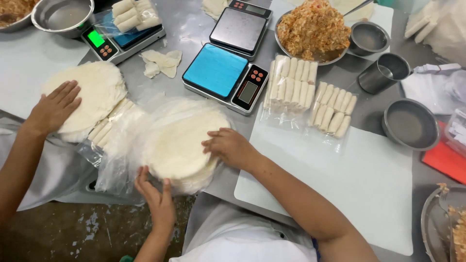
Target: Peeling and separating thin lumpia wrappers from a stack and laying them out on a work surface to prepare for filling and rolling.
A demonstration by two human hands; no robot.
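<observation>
A stack of round white wrappers [179,145] lies at the table's near edge, half inside a clear plastic bag [121,160]. My left hand [154,194] grips the near rim of the stack and the bag. My right hand [228,146] rests flat on top of the stack at its right side, fingers pressing down. Another person's hand [52,109] lies flat on a second stack of round wrappers [94,94] to the left.
Behind the stack stand a blue-topped scale [216,70], a grey scale [239,29] and a third scale [121,39]. Bagged rolls [310,94] lie by a bowl of filling [313,31]. Metal bowls [410,123] and cups [383,73] sit right. A white board [369,179] lies near.
</observation>
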